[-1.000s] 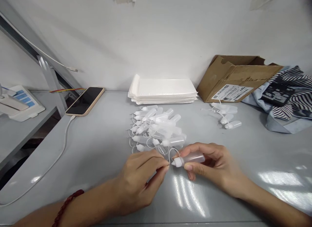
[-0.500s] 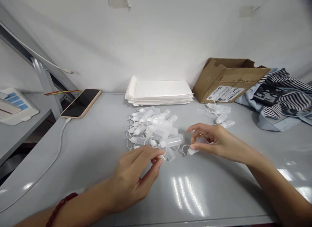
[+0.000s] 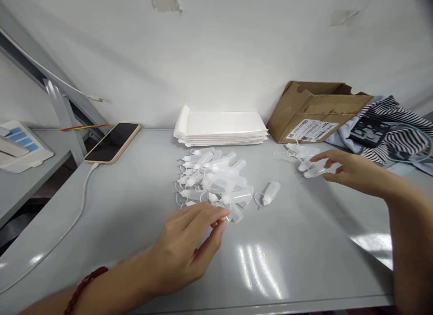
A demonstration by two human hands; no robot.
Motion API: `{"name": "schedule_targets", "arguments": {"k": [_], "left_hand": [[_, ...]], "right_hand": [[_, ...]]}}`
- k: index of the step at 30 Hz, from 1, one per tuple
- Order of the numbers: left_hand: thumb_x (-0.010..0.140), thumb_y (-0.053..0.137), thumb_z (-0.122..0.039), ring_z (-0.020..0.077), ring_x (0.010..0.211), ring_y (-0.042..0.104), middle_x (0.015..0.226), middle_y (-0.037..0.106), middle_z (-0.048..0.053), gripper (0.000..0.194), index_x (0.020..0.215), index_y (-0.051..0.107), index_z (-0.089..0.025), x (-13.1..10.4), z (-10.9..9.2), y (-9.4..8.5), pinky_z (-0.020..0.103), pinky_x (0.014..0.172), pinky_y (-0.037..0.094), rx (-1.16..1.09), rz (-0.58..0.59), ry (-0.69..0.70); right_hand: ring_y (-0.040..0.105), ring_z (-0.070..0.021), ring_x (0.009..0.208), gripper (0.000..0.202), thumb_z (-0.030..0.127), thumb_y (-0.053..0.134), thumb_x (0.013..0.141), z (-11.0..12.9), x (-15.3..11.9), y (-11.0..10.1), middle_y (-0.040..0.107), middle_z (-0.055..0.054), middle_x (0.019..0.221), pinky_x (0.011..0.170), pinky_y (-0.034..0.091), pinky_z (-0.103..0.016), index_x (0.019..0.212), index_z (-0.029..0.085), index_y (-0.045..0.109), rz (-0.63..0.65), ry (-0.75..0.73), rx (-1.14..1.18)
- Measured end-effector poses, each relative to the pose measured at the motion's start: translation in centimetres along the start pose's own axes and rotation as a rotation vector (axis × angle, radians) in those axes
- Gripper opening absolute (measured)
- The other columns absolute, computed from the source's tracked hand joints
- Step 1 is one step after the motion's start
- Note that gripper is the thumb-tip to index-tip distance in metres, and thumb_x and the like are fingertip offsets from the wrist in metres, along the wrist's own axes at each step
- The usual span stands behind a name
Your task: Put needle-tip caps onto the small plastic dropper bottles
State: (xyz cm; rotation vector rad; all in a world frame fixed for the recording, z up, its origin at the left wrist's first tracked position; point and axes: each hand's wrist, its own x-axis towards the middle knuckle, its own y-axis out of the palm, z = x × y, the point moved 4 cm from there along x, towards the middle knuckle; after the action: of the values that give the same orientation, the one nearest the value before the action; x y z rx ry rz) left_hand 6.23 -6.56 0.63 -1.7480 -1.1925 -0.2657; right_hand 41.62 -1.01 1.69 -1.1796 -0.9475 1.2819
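My left hand (image 3: pixel 194 240) is at the near edge of a pile of small translucent plastic bottles (image 3: pixel 219 179) with white caps and looped straps. Its thumb and forefinger are pinched on a small plastic bottle (image 3: pixel 236 214), partly hidden by the fingertips. My right hand (image 3: pixel 352 170) is over a smaller group of the same bottles (image 3: pixel 302 150) at the right. Thumb and fingers stand apart around the end of one bottle (image 3: pixel 314 172), which lies on the table. A single bottle (image 3: pixel 271 192) lies between the pile and that group.
White padded envelopes (image 3: pixel 223 125) are stacked against the wall. To their right is an open cardboard box (image 3: pixel 314 109), with striped cloth (image 3: pixel 406 134) beside it. A phone (image 3: pixel 113 142) on a charging cable (image 3: pixel 83 202) lies at the left of the grey table (image 3: pixel 142 184).
My right hand has let go of a bottle, leaving it right of the pile, and has moved right and away to the smaller group. My left hand has barely moved.
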Motion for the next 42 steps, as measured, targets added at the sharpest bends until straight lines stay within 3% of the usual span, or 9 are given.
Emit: {"name": "schedule_targets", "arguments": {"k": [6,13,17,20,24,27,31,37,42], "left_hand": [[0.079,0.057,0.001,0.0115,0.075,0.062,0.083,0.067,0.004,0.026,0.102,0.058,-0.011,-0.1,-0.1,-0.1,0.024,0.071,0.054,0.018,-0.023,0.025],[0.081,0.055,-0.001,0.0117,0.072,0.062,0.081,0.067,0.003,0.025,0.103,0.057,-0.013,0.2,-0.2,-0.2,0.025,0.067,0.054,0.034,0.0,0.021],[0.081,0.054,-0.001,0.0123,0.07,0.062,0.08,0.068,0.003,0.025,0.103,0.056,-0.013,0.3,-0.3,-0.1,0.025,0.065,0.054,0.038,0.004,0.027],[0.08,0.055,0.0,0.013,0.07,0.063,0.08,0.068,0.004,0.025,0.102,0.056,-0.012,0.2,-0.2,0.0,0.025,0.064,0.054,0.032,0.0,0.031],[0.081,0.053,0.0,0.0139,0.071,0.063,0.08,0.067,0.005,0.025,0.103,0.056,-0.012,0.1,0.0,0.2,0.027,0.064,0.054,0.031,0.007,0.032],[0.082,0.053,-0.002,0.0135,0.069,0.063,0.079,0.067,0.004,0.024,0.102,0.055,-0.014,0.2,0.0,0.3,0.026,0.062,0.054,0.034,0.016,0.021],[0.081,0.054,-0.002,0.0134,0.068,0.063,0.078,0.066,0.004,0.023,0.101,0.056,-0.013,0.3,0.0,0.3,0.026,0.062,0.053,0.032,0.017,0.027],[0.081,0.054,0.0,0.0137,0.069,0.063,0.078,0.067,0.005,0.023,0.101,0.056,-0.012,0.1,0.0,0.3,0.026,0.064,0.053,0.033,0.015,0.035],[0.08,0.054,0.0,0.0139,0.069,0.062,0.078,0.066,0.004,0.024,0.101,0.056,-0.012,0.1,0.0,0.4,0.026,0.063,0.053,0.026,0.013,0.039]], "right_hand": [[0.059,-0.0197,0.07,0.031,0.019,0.05,0.075,0.8,0.1,0.6,0.062,-0.011,0.088,0.063,0.043,-0.031,0.103,0.017,0.063,-0.011,-0.027,-0.043],[0.059,-0.0215,0.069,0.014,0.028,0.056,0.076,1.1,0.1,1.0,0.066,-0.011,0.083,0.062,0.043,-0.033,0.081,0.018,0.063,0.017,-0.062,-0.035],[0.061,-0.0204,0.075,0.02,0.036,0.057,0.081,3.3,-0.9,0.7,0.068,-0.007,0.086,0.069,0.044,-0.032,0.091,0.021,0.065,0.09,-0.206,0.151],[0.062,-0.0194,0.077,0.029,0.044,0.052,0.086,5.7,-2.1,0.5,0.07,-0.005,0.084,0.074,0.043,-0.033,0.077,0.022,0.068,0.158,-0.292,0.248],[0.062,-0.0207,0.077,0.028,0.046,0.052,0.086,7.6,-3.0,0.9,0.071,-0.004,0.085,0.065,0.045,-0.031,0.082,0.024,0.07,0.097,-0.304,0.272],[0.059,-0.0182,0.069,0.024,0.046,0.056,0.083,8.4,-3.2,1.6,0.068,-0.004,0.085,0.059,0.046,-0.03,0.088,0.026,0.068,0.058,-0.395,0.293],[0.057,-0.0176,0.071,0.024,0.043,0.055,0.085,9.3,-3.3,2.5,0.064,-0.005,0.094,0.062,0.047,-0.031,0.097,0.025,0.064,0.075,-0.51,0.233],[0.059,-0.0216,0.085,0.023,0.027,0.05,0.085,8.9,-2.5,3.9,0.061,-0.008,0.103,0.074,0.048,-0.038,0.105,0.022,0.061,0.149,-0.492,0.114],[0.059,-0.0208,0.077,0.022,0.032,0.058,0.081,8.7,-2.9,2.9,0.064,-0.006,0.094,0.069,0.049,-0.037,0.101,0.024,0.064,0.044,-0.444,0.276]]}}
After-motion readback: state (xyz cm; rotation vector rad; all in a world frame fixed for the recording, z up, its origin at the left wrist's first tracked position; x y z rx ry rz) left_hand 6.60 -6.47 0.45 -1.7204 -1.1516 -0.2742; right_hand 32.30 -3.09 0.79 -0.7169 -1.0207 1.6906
